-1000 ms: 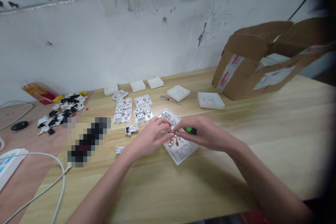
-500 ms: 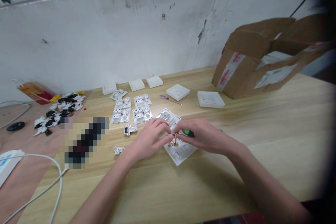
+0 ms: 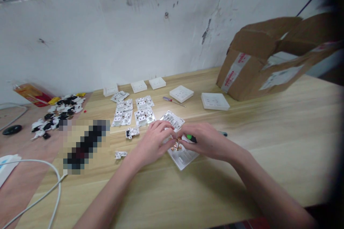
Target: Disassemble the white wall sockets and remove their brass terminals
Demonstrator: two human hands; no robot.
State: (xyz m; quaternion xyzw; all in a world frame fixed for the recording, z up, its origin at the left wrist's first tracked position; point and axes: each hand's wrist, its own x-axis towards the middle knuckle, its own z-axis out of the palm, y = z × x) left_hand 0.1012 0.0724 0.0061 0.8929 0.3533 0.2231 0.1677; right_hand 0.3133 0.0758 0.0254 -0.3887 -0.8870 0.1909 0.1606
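Note:
My left hand [image 3: 155, 142] is bent with thumb and fingertips drawn together over a white plastic socket housing [image 3: 185, 159]; what they grip is too small to see. Against it, my right hand [image 3: 208, 139] pinches a small copper contact piece [image 3: 178, 139]. Several more copper pieces [image 3: 175, 147] lie in the housing just below the fingertips. A green and black handle [image 3: 191, 138] shows under my right hand, partly hidden by it, and a dark end [image 3: 223, 134] sticks out on the far side. Behind the fingers lies a white slotted part [image 3: 172, 120].
Several white socket panels [image 3: 145, 115] lie to the left, with two small white modules [image 3: 132, 132] nearer me. White covers [image 3: 215, 101] and a screwdriver [image 3: 174, 101] sit farther back. A cardboard box [image 3: 249, 64] stands right; a pile of black and white parts [image 3: 61, 111] lies left.
Both hands stay together over the housing, with fingertips slightly lower. The copper piece at the right fingertips shows less than before. The whole view has shifted slightly.

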